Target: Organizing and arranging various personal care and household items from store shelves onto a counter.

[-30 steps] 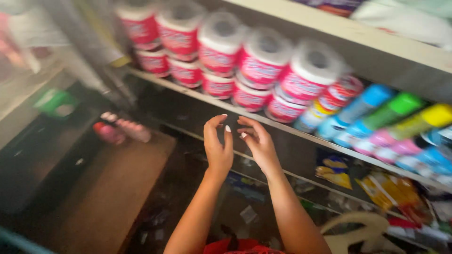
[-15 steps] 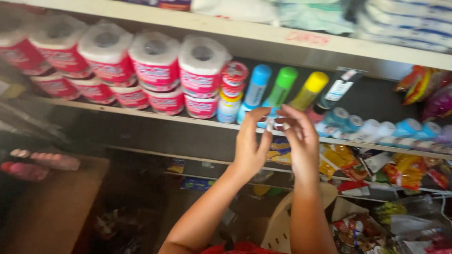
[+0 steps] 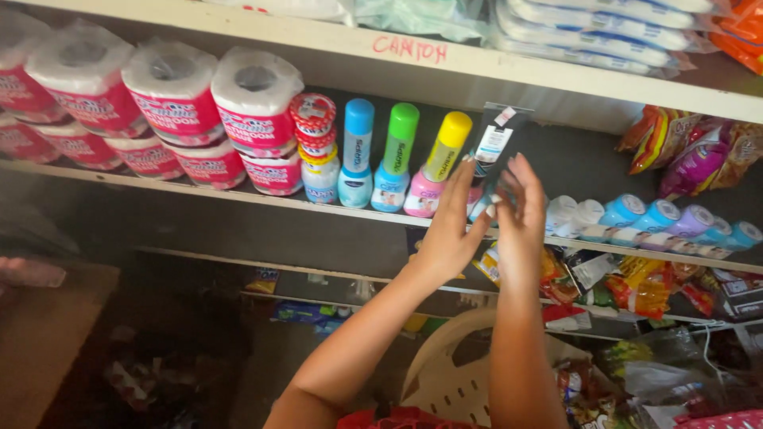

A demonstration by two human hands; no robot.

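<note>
Both my hands are raised to the middle shelf (image 3: pixel 238 199). My left hand (image 3: pixel 447 234) and my right hand (image 3: pixel 520 222) face each other, fingers straight, fingertips at the lower end of a black flat packet (image 3: pixel 499 135) that stands against the shelf's back. Whether they grip the packet or a small pale thing between the fingertips cannot be told. Just left of my left hand stand three pump bottles with blue (image 3: pixel 357 155), green (image 3: pixel 396 159) and yellow (image 3: pixel 439 163) caps.
Wrapped paper rolls (image 3: pixel 171 99) with red labels fill the shelf's left part. Small pastel-capped bottles (image 3: pixel 660 222) lie in a row at the right, with snack bags (image 3: pixel 691 155) above. A white plastic chair (image 3: pixel 449 373) and more packets (image 3: pixel 628 286) stand below.
The view has swung right along the shelf. My hands rose from in front of the paper rolls and now reach the black packet beside the yellow-capped bottle.
</note>
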